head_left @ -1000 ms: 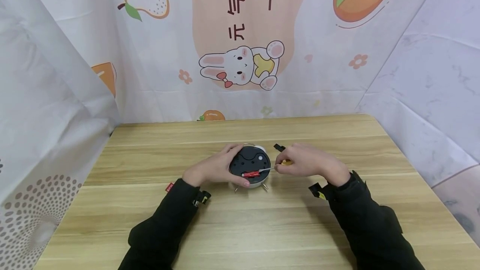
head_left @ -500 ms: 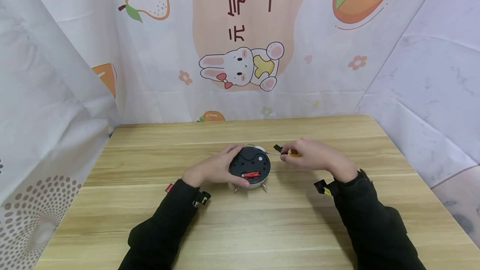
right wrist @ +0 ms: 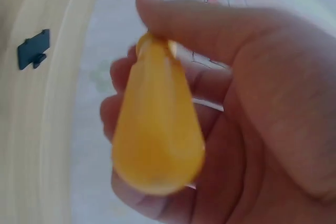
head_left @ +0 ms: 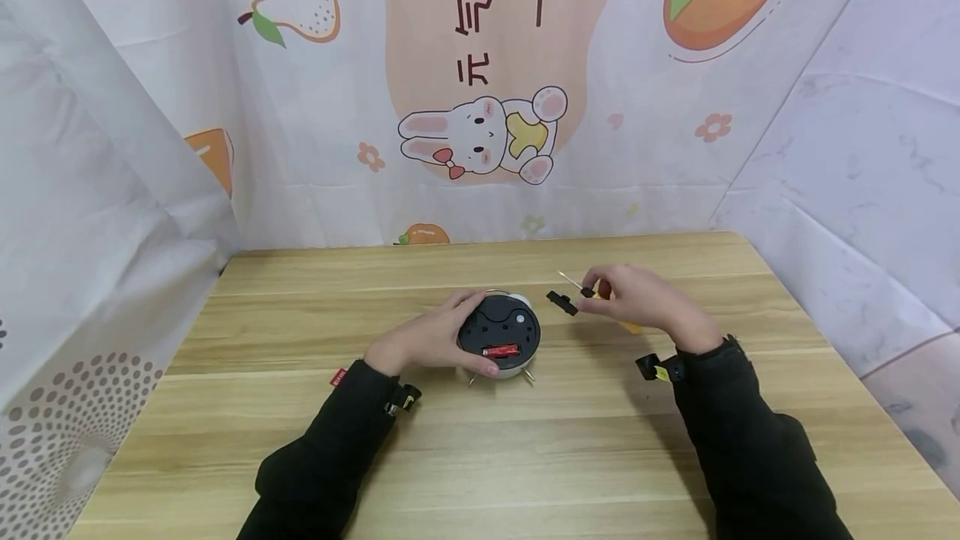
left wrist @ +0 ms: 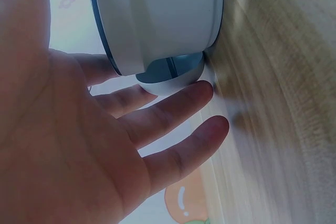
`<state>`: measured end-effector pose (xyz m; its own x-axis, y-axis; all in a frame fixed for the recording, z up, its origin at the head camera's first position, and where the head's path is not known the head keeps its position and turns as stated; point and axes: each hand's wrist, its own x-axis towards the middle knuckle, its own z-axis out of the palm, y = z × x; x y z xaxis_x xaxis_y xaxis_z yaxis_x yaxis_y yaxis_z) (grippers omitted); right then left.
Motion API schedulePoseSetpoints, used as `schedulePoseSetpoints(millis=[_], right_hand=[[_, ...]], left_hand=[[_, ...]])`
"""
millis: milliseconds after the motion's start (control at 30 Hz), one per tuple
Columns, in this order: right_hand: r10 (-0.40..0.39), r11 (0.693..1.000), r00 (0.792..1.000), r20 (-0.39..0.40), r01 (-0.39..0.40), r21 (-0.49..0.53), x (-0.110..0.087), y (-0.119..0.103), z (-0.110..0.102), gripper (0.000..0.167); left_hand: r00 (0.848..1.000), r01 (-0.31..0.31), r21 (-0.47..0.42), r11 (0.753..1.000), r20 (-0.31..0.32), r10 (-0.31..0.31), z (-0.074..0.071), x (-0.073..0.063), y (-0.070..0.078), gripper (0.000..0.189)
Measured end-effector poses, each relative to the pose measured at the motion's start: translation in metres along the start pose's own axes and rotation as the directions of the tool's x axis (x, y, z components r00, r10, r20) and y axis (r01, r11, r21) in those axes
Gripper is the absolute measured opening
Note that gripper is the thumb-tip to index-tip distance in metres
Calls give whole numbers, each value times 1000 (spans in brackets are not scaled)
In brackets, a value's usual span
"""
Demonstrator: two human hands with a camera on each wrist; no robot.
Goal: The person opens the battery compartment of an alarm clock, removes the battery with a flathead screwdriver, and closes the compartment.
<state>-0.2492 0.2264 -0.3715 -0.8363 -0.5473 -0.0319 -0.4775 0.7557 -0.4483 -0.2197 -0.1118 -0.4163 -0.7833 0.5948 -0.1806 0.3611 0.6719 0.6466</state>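
Note:
A twin-bell alarm clock [head_left: 491, 330] lies with its black back facing up, a red battery [head_left: 501, 350] showing in its uncovered slot. My left hand [head_left: 431, 336] holds the clock at its left side, thumb across the lower back; in the left wrist view the fingers extend past its white casing [left wrist: 157, 19] and bell [left wrist: 176, 80]. My right hand [head_left: 641, 298], to the right of the clock, grips a screwdriver with a yellow handle [right wrist: 157, 124]. Its thin shaft [head_left: 570, 280] points up and left. The black battery cover [head_left: 562, 302] lies on the table just left of the right hand.
The wooden table [head_left: 480, 457] reaches back to a white printed curtain [head_left: 315, 123] behind it. More cloth hangs along the left and right sides. Two thin metal legs of the clock stick out toward the front.
My right hand has drawn the screwdriver away from the battery slot, to the right and back, and the shaft has swung to point up-left. The left hand and clock stay put.

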Motion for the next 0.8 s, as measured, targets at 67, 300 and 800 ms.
schedulePoseSetpoints(millis=[67, 300, 800], right_hand=[[46, 999, 999, -1, -46, 9, 1, 5, 1, 38], [167, 980, 984, 57, -172, 103, 2, 21, 6, 48], [281, 945, 958, 56, -286, 159, 8, 46, 23, 50]], left_hand=[[1000, -2, 0, 1000, 0, 2, 0, 0, 0, 119], [1000, -6, -3, 1000, -1, 6, 1, -1, 0, 119], [1000, -12, -4, 1000, -2, 12, 0, 0, 0, 120]])
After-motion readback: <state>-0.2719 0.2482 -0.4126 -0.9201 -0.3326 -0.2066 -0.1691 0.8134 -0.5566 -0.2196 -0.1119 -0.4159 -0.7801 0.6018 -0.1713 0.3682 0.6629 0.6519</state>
